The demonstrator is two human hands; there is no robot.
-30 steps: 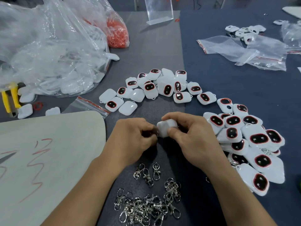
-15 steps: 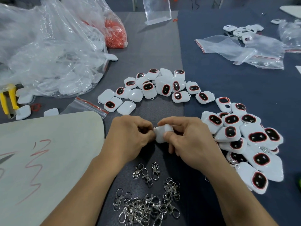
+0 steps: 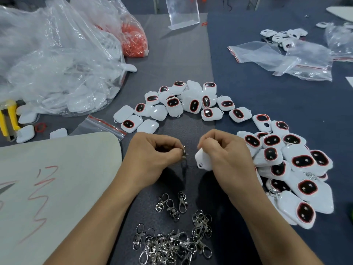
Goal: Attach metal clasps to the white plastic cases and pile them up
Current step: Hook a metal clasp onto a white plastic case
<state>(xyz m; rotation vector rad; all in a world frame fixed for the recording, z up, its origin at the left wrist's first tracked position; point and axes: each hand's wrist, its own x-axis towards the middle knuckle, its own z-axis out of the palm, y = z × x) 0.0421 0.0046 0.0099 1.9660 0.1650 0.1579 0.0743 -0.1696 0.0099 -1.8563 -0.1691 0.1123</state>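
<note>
Head view: my left hand [image 3: 152, 159] pinches a metal clasp [image 3: 185, 152], my right hand [image 3: 225, 155] grips a white case [image 3: 202, 159]; I should aim the hook at its corner loop [image 3: 199, 165].

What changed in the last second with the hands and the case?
The hands have drawn apart. The left hand moved left, pinching a metal clasp; the right hand moved right, gripping the white case. A gap now shows between them. The loose clasps and the piles of cases lie as before.
</note>
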